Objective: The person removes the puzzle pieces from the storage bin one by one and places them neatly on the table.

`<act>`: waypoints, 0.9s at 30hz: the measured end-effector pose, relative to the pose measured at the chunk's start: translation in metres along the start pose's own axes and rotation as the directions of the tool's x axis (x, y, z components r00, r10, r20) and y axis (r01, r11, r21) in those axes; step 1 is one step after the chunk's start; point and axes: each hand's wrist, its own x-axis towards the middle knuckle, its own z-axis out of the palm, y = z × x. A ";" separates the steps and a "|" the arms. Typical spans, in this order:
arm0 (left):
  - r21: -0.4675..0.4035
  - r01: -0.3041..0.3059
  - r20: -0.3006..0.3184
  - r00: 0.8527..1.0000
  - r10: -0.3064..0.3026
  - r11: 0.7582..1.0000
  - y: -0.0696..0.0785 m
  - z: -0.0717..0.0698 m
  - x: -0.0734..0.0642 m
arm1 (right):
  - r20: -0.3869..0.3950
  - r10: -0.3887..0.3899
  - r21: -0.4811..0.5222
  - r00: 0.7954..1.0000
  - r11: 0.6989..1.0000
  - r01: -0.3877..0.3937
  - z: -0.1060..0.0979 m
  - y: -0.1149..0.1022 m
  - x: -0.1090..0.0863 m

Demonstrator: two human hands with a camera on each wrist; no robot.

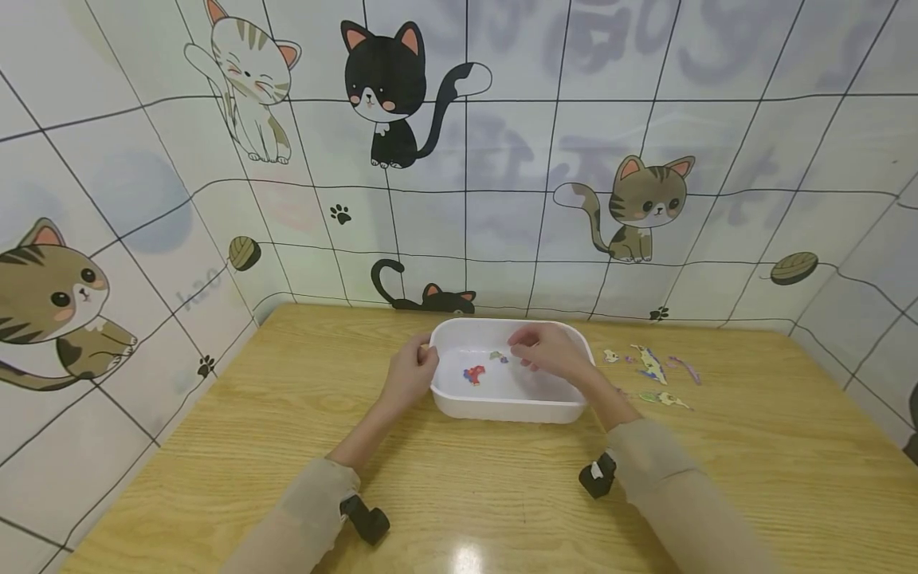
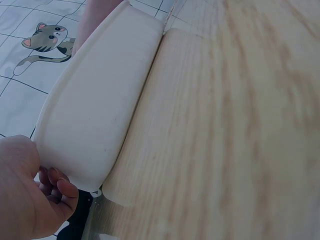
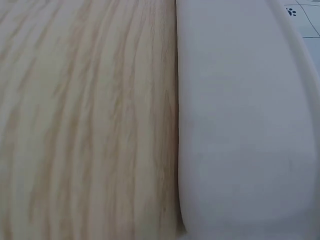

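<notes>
A white plastic basin (image 1: 516, 410) stands on the wooden table. My left hand (image 1: 413, 371) grips its left end, thumb at the rim and fingers curled against the outer wall (image 2: 95, 100), as the left wrist view shows. Reaching over the right side, my right hand (image 1: 551, 351) is inside the basin with its fingers bent downward. Whether something small is between those fingertips is too small to tell. On the basin floor lie a red and blue cut-out piece (image 1: 474, 374) and a small greenish piece (image 1: 496, 355), left of the right hand.
Right of the basin, several flat colourful pieces lie on the table, among them a long yellow and blue one (image 1: 651, 365), a purple strip (image 1: 687, 369) and a greenish one (image 1: 663, 398). A cat-print wall covering (image 1: 502, 231) rises behind the table (image 1: 473, 478).
</notes>
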 end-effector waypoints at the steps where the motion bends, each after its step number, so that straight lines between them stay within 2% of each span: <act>1: 0.001 0.000 0.000 1.000 0.000 1.000 0.000 0.000 0.000 | -0.002 0.017 -0.001 1.000 1.000 -0.017 0.001 0.000 0.002; 6: 0.003 0.002 0.003 1.000 -0.002 1.000 0.000 0.000 0.001 | -0.005 0.086 -0.007 0.996 0.996 -0.086 0.008 -0.003 0.011; 15: 0.014 -0.017 -0.001 1.000 0.017 1.000 -0.003 0.002 0.003 | -0.024 0.128 -0.046 0.991 0.991 -0.129 0.016 -0.001 0.024; 19: 0.015 -0.017 0.005 1.000 0.017 1.000 -0.002 0.002 0.002 | -0.034 0.158 -0.093 0.987 0.983 -0.161 0.020 0.002 0.026; 27: 0.001 -0.001 0.006 1.000 0.001 1.000 -0.002 0.000 0.001 | -0.050 0.106 -0.222 0.993 0.968 -0.114 0.026 -0.004 0.024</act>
